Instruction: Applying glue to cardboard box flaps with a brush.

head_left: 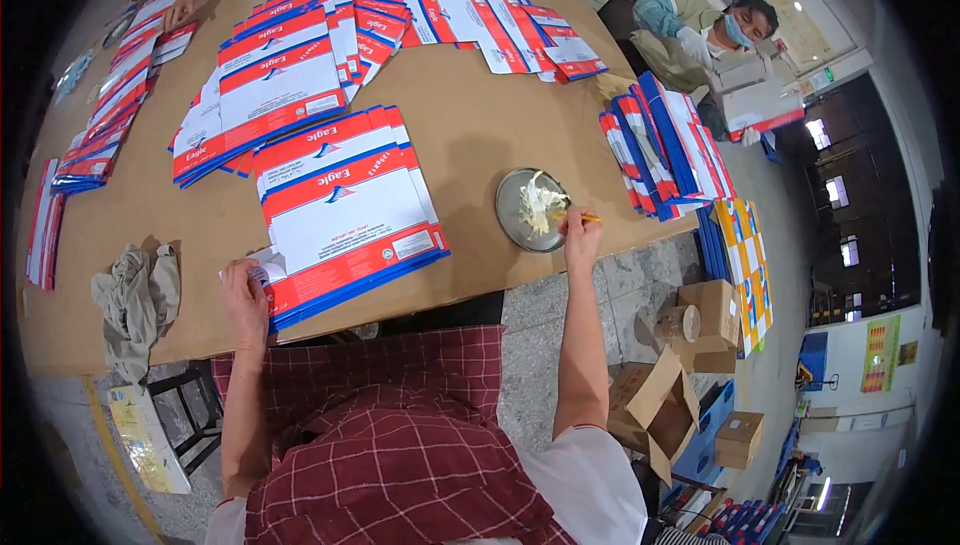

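My left hand is at the near left corner of a stack of flat red, white and blue cartons. Its fingers are curled around a white flap at that corner. In my right hand is a thin yellow-orange stick, gripped over the edge of a round metal dish. Pale cream paste lies in a smeared heap in the dish. The stick's far end is too small to make out against the paste.
More flat cartons lie in fanned piles farther back, and folded ones stand at the right edge. A grey cloth rests on the left. Across the right corner a masked co-worker handles a carton. Open cardboard boxes sit on the floor.
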`<action>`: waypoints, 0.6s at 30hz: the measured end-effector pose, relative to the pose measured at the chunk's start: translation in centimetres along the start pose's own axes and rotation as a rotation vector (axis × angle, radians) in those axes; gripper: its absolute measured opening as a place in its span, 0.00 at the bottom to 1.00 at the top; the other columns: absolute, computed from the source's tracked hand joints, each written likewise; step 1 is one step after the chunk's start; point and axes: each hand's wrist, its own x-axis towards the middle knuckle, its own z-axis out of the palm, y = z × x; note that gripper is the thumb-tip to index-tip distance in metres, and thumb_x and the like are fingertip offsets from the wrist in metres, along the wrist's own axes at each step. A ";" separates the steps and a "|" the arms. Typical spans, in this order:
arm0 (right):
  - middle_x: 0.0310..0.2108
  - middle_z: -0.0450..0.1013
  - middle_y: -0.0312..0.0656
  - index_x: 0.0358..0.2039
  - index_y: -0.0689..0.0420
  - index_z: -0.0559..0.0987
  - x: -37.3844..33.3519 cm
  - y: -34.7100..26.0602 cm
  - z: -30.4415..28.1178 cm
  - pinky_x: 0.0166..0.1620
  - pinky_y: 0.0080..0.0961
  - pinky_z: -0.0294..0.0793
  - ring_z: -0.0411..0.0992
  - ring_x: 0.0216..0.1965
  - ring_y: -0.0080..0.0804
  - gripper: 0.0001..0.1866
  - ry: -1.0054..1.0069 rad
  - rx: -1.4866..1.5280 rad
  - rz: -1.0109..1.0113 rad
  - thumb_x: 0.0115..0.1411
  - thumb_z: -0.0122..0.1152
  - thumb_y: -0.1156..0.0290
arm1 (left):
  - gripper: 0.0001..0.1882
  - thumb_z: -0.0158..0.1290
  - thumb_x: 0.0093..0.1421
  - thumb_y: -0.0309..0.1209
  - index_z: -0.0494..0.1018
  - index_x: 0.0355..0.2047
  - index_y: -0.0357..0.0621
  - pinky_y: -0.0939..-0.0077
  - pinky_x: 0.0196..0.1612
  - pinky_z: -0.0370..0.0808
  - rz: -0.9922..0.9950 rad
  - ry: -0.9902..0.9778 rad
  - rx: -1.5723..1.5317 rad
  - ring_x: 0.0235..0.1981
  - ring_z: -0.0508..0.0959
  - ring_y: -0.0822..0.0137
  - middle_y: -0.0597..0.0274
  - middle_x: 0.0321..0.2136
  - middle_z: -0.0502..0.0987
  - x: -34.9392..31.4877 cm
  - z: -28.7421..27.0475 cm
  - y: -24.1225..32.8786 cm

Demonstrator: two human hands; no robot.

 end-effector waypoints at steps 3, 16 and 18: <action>0.15 0.68 0.36 0.24 0.62 0.71 0.7 0.1 0.7 0.21 0.17 0.65 0.66 0.17 0.19 0.11 -0.014 0.114 -0.034 0.57 0.51 0.66 | 0.13 0.44 0.45 0.13 0.66 0.33 0.37 0.62 0.43 0.65 -0.005 -0.007 -0.021 0.37 0.69 0.50 0.50 0.31 0.69 0.0 0.1 0.2; 0.14 0.68 0.30 0.24 0.53 0.72 -2.8 -2.0 -0.6 0.20 0.16 0.64 0.63 0.15 0.18 0.19 0.016 1.231 0.542 0.60 0.45 0.52 | 0.10 0.46 0.42 0.13 0.65 0.25 0.39 0.65 0.38 0.66 -0.059 0.018 -0.095 0.33 0.69 0.52 0.52 0.27 0.68 -0.1 -0.5 -0.7; 0.14 0.66 0.29 0.23 0.51 0.71 -4.0 -3.2 1.8 0.19 0.15 0.63 0.62 0.14 0.17 0.18 -0.083 1.292 0.625 0.60 0.45 0.51 | 0.11 0.46 0.40 0.12 0.65 0.23 0.41 0.67 0.36 0.66 0.052 0.096 -0.087 0.31 0.69 0.55 0.54 0.24 0.68 -0.3 -0.5 -1.0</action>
